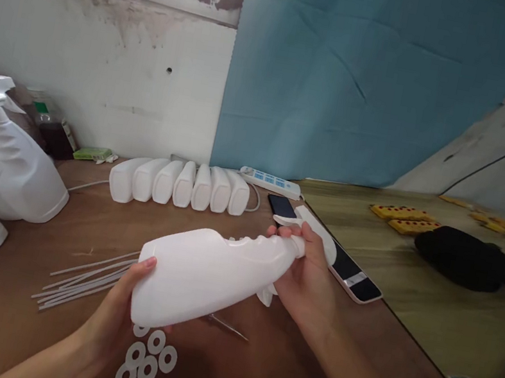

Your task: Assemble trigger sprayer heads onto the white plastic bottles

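Note:
A white plastic spray bottle [212, 279] lies tilted across both my hands, its base to the left and its neck to the upper right. My left hand [117, 305] grips the base, with the thumb on the near corner. Around the neck, my right hand [309, 284] is closed, its fingers at the white sprayer parts [298, 223]; how these parts join is partly hidden by the fingers. Below the bottle, several white ring washers [147, 369] lie on the brown table. Several thin white tubes [81, 289] rest beside my left hand, their right ends hidden behind the bottle.
White bottles with sprayer heads [19, 154] stand at the left. Several white plastic pieces [183, 185] form a row at the back. Nearby are a power strip [273, 183], a phone [281, 206] and a dark-faced device [357, 276]. A thin metal tool [230, 328] lies under the bottle.

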`<action>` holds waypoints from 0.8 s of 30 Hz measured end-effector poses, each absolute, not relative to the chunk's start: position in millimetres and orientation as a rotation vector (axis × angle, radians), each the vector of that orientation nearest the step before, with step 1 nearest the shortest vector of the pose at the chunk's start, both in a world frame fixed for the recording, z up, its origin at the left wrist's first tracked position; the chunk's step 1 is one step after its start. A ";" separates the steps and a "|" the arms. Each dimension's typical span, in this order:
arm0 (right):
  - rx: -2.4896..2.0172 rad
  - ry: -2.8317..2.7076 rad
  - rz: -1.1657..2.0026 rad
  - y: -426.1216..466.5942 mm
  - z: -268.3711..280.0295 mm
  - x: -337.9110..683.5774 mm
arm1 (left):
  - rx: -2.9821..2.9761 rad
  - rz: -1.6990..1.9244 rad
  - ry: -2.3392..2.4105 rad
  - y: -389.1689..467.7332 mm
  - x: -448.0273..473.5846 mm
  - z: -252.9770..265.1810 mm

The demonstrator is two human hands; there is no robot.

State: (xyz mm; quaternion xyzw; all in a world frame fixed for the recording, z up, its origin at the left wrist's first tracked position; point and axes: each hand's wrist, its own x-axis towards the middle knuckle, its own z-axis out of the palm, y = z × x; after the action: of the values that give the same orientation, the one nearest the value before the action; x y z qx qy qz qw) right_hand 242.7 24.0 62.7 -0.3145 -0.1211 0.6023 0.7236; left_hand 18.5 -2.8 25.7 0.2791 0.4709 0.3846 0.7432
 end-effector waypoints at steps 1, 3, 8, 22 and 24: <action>-0.679 -0.300 1.336 22.0 62.4 243.4 | 0.535 0.752 1.036 -3.1 18.8 29.3; -0.639 -0.364 1.359 18.8 60.9 244.7 | 0.418 0.601 1.051 -4.9 17.9 32.5; -0.580 -0.430 1.451 16.7 58.6 250.9 | 0.199 0.347 1.015 -15.9 13.0 25.3; -0.693 -0.386 1.226 24.7 52.5 272.5 | 0.320 0.941 1.309 -28.0 -45.5 53.9; -0.690 -0.327 1.195 26.2 54.6 275.1 | 0.319 1.082 1.419 -26.2 -61.2 58.6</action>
State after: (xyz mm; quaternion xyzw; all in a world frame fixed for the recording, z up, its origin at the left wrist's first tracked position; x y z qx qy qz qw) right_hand 275.1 26.2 54.6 -0.3166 -0.1503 0.5488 0.7589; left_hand -61.2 -26.2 58.6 0.1384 0.6164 0.4697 0.6166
